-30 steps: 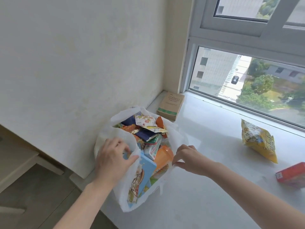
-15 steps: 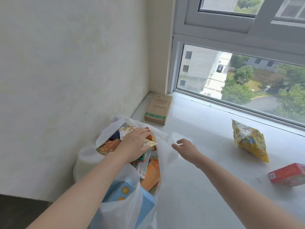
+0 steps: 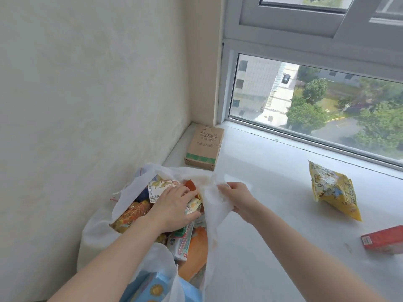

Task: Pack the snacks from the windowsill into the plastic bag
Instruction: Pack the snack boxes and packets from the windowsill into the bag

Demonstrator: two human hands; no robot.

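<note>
The white plastic bag [image 3: 102,234] sits at the left end of the windowsill [image 3: 272,214], against the wall, its mouth open and crammed with packets. The left hand [image 3: 174,205] lies on top of the pile, fingers spread and fairly straight, pressing the snacks down rather than gripping any one of them. The right hand [image 3: 237,199] pinches the bag's right rim, fingers curled into the bunched film, and holds it up and open.

Outward from the bag, a brown carton [image 3: 205,147] lies in the corner near the window frame. Well apart to the right lie a yellow snack packet [image 3: 333,190] and, at the frame's edge, a red box [image 3: 383,239], both not yet packed.

The bag looks nearly full. Pushing harder could split the thin film or tip the bag off the sill's front edge, since part of it seems to overhang. If the pinched rim slips free, the mouth would collapse and the top packets could spill.
</note>
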